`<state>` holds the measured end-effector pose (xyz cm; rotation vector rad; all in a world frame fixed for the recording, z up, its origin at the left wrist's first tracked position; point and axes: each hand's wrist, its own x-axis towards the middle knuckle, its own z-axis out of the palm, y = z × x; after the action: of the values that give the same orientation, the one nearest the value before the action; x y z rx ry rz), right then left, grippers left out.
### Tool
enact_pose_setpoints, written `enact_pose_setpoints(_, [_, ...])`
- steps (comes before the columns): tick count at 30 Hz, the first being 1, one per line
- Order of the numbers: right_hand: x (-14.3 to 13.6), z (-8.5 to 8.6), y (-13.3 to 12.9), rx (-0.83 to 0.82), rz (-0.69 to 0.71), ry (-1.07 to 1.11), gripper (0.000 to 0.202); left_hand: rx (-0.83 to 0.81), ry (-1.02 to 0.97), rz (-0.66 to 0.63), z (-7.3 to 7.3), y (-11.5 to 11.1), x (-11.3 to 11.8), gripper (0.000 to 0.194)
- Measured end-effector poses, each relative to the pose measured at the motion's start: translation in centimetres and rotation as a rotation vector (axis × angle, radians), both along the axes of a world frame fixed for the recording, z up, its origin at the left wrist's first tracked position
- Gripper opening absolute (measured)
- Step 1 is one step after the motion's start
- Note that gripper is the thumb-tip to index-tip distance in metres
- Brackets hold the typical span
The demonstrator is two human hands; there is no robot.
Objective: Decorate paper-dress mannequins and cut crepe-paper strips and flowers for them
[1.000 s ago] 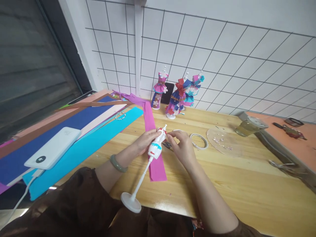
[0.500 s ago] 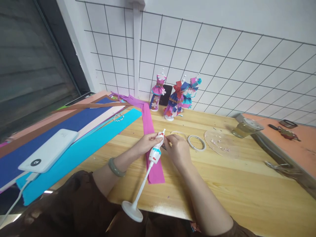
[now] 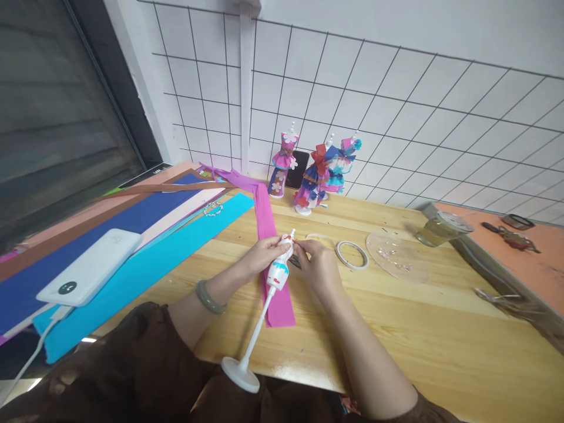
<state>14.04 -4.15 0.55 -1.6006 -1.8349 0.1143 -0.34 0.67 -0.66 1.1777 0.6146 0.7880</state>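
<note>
A small white mannequin (image 3: 277,273) with red and blue patches leans toward me, its round base (image 3: 240,374) at the table's front edge. My left hand (image 3: 263,254) is closed around its upper body. At the other side of its chest, my right hand (image 3: 318,263) has thumb and fingertips pinched together; what lies between them is too small to make out. Beneath the mannequin runs a pink crepe paper strip (image 3: 282,308). A ring of white tape (image 3: 352,255) lies to the right of my right hand.
Dressed mannequins (image 3: 284,158) stand at the back by a black phone (image 3: 297,169). Coloured paper sheets (image 3: 176,241), a bead bracelet (image 3: 213,209) and a white power bank (image 3: 90,267) lie left. At right are a clear disc (image 3: 396,258), a cup (image 3: 440,228) and scissors (image 3: 497,295).
Both hands keep nearly the same position on the mannequin. The whole view has shifted very slightly, and the mannequin's base appears a little further right and higher.
</note>
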Motion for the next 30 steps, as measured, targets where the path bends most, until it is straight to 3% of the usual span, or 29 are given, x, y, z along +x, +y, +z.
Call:
enact_pose_setpoints(8, [0.0,-0.1,0.0,0.035,-0.008,-0.112,0.027,0.048,0.047,0.001,0.0,-0.1,-0.1,0.031])
enact_pose_setpoints(14, [-0.9,0.0,0.0,0.1,-0.103,-0.257,0.027,0.042,0.031,-0.003,0.3,-0.3,0.0,0.032])
enact_pose_setpoints(20, [-0.8,0.1,0.0,0.114,-0.101,-0.03,0.023,-0.055,-0.094,-0.031,-0.3,-0.1,0.1,0.032])
enact_pose_setpoints(25, [-0.2,-0.2,0.2,0.086,-0.016,0.209,0.025,-0.122,-0.133,-0.052,-0.2,-0.1,0.0,0.034])
enact_pose_setpoints(30, [0.0,0.0,0.1,0.059,0.063,0.242,0.029,-0.089,-0.137,-0.05,-0.2,0.0,0.0,0.035])
